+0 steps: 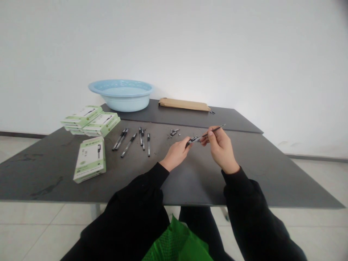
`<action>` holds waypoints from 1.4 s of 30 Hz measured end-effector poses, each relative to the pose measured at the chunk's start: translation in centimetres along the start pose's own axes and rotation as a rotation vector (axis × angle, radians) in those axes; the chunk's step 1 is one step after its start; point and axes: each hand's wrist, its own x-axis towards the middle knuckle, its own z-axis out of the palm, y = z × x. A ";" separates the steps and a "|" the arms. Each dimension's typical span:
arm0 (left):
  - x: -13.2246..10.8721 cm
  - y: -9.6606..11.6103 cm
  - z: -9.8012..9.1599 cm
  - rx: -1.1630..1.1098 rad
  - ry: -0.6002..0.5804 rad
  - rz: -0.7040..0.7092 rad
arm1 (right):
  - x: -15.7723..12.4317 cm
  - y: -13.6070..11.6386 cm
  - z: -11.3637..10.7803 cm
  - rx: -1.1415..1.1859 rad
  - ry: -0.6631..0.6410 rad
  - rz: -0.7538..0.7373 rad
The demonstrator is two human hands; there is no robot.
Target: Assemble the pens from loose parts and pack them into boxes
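Observation:
My left hand (pixel 176 152) is closed round a black-and-clear pen (pixel 193 139), whose tip end points right, towards the other hand. In my right hand (pixel 220 146) a thin dark pen refill (pixel 218 128) is pinched between thumb and fingers, slanting up to the right. Both hands are close together above the table. Just beyond my left hand lie small pen parts (pixel 174 132) in a loose group. Several pens with black grips (pixel 127 145) rest to the left of it.
Green-and-white pen boxes (pixel 92 121) are stacked at the left, with one box (pixel 91 159) nearer me. A light blue basin (pixel 125 98) and a flat brown cardboard package (pixel 185 104) occupy the back of the dark table (pixel 258 174). A green bag (pixel 176 243) is below the front edge.

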 end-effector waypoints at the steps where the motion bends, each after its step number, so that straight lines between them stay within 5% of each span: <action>1: 0.0 0.0 0.0 0.000 0.001 0.004 | 0.0 0.0 0.0 -0.007 0.006 -0.004; 16: 0.0 0.1 0.1 -0.034 -0.014 0.050 | 0.0 -0.4 0.0 -0.082 0.028 -0.009; 22: -0.2 0.3 0.2 -0.035 -0.025 0.058 | 0.1 0.1 0.4 -0.074 -0.215 0.071; 25: 0.1 0.0 -0.1 -0.042 0.036 0.002 | 0.0 0.0 0.5 -0.136 -0.247 0.093; 29: 0.8 -1.6 -2.0 -0.054 0.271 -0.112 | 0.9 0.8 0.7 -0.203 -0.141 0.097; 34: 0.8 -4.7 -5.6 0.039 0.520 -0.281 | 4.2 4.7 3.9 -0.439 -0.347 0.074; 42: -0.2 -6.6 -7.0 0.135 0.414 -0.309 | 7.5 10.7 10.3 -0.679 -0.478 0.073</action>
